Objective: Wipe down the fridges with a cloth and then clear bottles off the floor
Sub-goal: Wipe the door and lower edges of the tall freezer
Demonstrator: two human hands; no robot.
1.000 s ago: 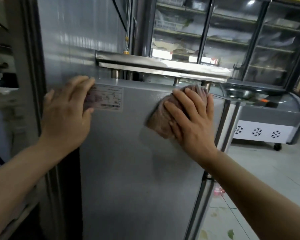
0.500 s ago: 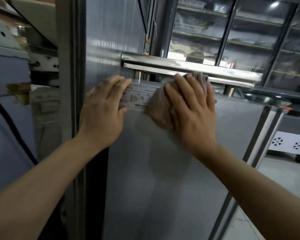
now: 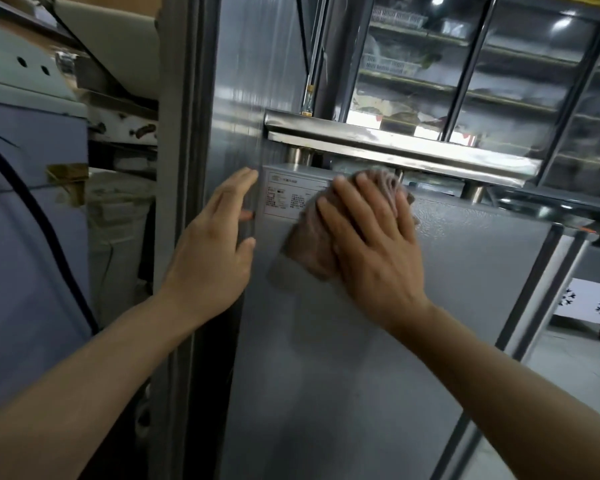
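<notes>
A grey fridge side panel point(image 3: 378, 375) fills the middle of the view, with a white label point(image 3: 284, 199) near its top left corner. My right hand point(image 3: 378, 247) lies flat, fingers straight, pressing a brownish-pink cloth point(image 3: 309, 244) against the panel beside the label. My left hand point(image 3: 215, 251) rests with straight fingers on the panel's left edge, just left of the label. No bottles are visible.
A steel shelf bar point(image 3: 395, 147) juts out just above the panel. Glass-door display fridges point(image 3: 499, 81) stand behind. A chest freezer with snowflake marks point(image 3: 596, 306) sits at the right on a tiled floor point(image 3: 551, 393). A grey appliance with a black cable point(image 3: 32, 254) is at the left.
My right hand slid the cloth left across the panel toward the label. My left hand shifted left off the label to the panel's edge. The view also turned rightward along the panel.
</notes>
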